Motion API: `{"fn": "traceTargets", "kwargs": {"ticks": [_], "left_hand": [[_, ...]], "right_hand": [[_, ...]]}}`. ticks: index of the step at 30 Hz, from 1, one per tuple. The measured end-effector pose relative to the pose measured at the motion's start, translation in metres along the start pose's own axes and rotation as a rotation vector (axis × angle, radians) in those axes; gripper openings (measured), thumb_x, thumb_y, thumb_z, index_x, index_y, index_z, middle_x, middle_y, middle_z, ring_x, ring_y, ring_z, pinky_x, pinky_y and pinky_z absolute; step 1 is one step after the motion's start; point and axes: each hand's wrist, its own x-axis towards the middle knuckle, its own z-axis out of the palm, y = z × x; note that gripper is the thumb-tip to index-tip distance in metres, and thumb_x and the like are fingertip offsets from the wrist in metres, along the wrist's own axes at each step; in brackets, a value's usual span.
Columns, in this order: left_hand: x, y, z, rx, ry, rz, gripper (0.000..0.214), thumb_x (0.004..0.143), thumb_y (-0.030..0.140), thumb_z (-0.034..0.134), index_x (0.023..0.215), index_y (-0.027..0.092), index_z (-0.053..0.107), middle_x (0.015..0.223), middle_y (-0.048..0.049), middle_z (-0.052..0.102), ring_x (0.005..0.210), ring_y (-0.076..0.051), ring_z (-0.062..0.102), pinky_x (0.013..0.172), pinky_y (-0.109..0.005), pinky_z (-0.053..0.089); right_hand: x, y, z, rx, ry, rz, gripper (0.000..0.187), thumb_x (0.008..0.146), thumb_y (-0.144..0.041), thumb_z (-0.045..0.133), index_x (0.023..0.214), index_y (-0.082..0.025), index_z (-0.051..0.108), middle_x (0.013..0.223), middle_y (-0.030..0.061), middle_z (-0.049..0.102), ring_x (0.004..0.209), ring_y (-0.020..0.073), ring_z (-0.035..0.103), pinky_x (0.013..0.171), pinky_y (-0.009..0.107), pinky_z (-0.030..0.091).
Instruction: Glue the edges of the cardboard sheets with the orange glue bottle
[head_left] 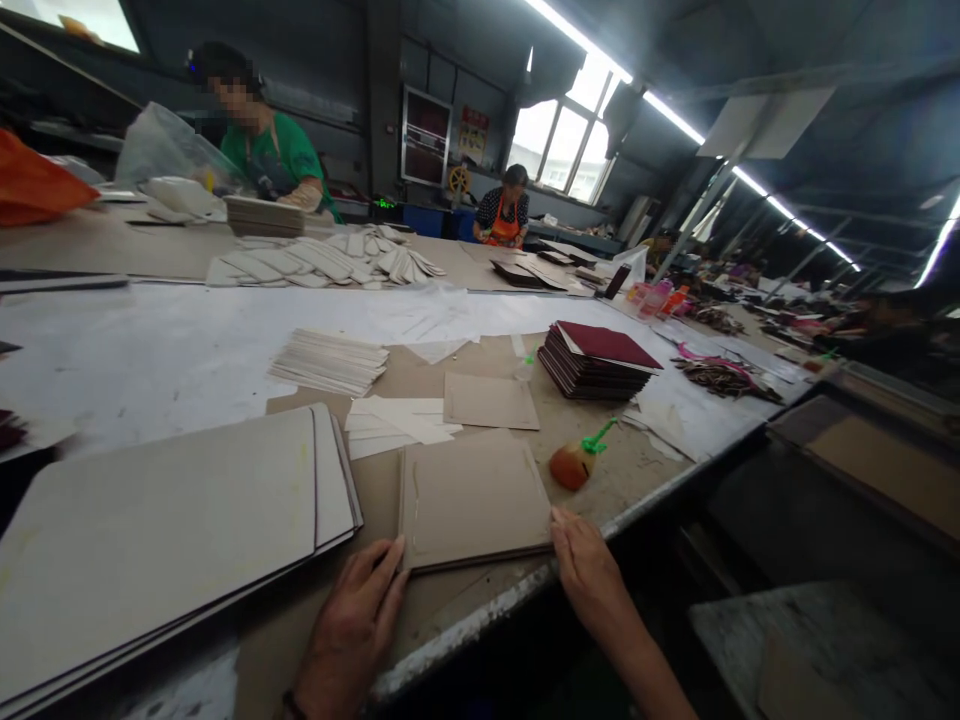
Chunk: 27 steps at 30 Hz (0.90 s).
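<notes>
A flat beige cardboard panel (476, 500) lies near the table's front edge, with a glossy streak along its left side. My left hand (352, 615) grips the panel's left edge, fingers together and thumb by the near corner. At the opposite edge, my right hand (585, 560) closes on the near right corner. Just behind lies a smaller beige card (491, 400), beside loose white strips (401, 420). A squat bottle (574, 465) with orange-brown contents and a green nozzle stands to the right of the panel. What lies under the panel is mostly hidden.
Large pale boards (172, 530) are stacked at left. A stack of maroon folded pieces (600, 355) stands back right, and a pile of white strips (330, 360) back left. Pale cut pieces (322, 258) lie farther off. Two people work across the table (180, 320).
</notes>
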Motion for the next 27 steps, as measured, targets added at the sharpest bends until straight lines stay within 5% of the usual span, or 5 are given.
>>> {"fn": "traceTargets", "kwargs": {"ticks": [7, 17, 22, 27], "left_hand": [[0.003, 0.005, -0.005, -0.052, -0.034, -0.008, 0.027, 0.092, 0.028, 0.046, 0.112, 0.018, 0.060, 0.096, -0.0067, 0.062, 0.092, -0.017, 0.059, 0.082, -0.027, 0.053], [0.002, 0.005, -0.004, -0.015, -0.065, 0.020, 0.027, 0.095, 0.026, 0.041, 0.113, 0.015, 0.057, 0.097, -0.0081, 0.060, 0.093, -0.019, 0.056, 0.084, -0.031, 0.050], [0.001, 0.000, -0.003, -0.009, -0.110, 0.067, 0.030, 0.095, 0.030, 0.040, 0.116, 0.015, 0.055, 0.097, -0.0087, 0.060, 0.093, -0.020, 0.056, 0.085, -0.033, 0.049], [-0.004, -0.015, -0.006, 0.006, -0.129, 0.190, 0.031, 0.095, 0.028, 0.038, 0.118, 0.018, 0.056, 0.099, -0.0079, 0.063, 0.093, -0.022, 0.057, 0.085, -0.034, 0.047]], "right_hand": [[-0.009, -0.004, -0.015, -0.014, -0.025, 0.009, 0.038, 0.095, -0.030, 0.030, 0.098, -0.017, 0.065, 0.090, 0.0121, 0.068, 0.090, 0.0246, 0.061, 0.086, 0.039, 0.047], [-0.001, -0.032, -0.043, 0.094, -0.193, 0.272, 0.041, 0.088, -0.040, 0.030, 0.072, -0.018, 0.060, 0.073, 0.0108, 0.058, 0.075, 0.0259, 0.055, 0.074, 0.042, 0.043], [0.010, -0.038, -0.059, 0.639, -0.065, 0.577, 0.031, 0.077, -0.044, 0.051, 0.084, -0.018, 0.064, 0.081, 0.0066, 0.063, 0.073, 0.0202, 0.057, 0.066, 0.032, 0.046], [0.013, -0.041, -0.061, 0.983, -0.094, 0.757, 0.032, 0.072, -0.045, 0.058, 0.075, -0.014, 0.063, 0.061, 0.0021, 0.060, 0.051, 0.0117, 0.054, 0.046, 0.023, 0.043]]}}
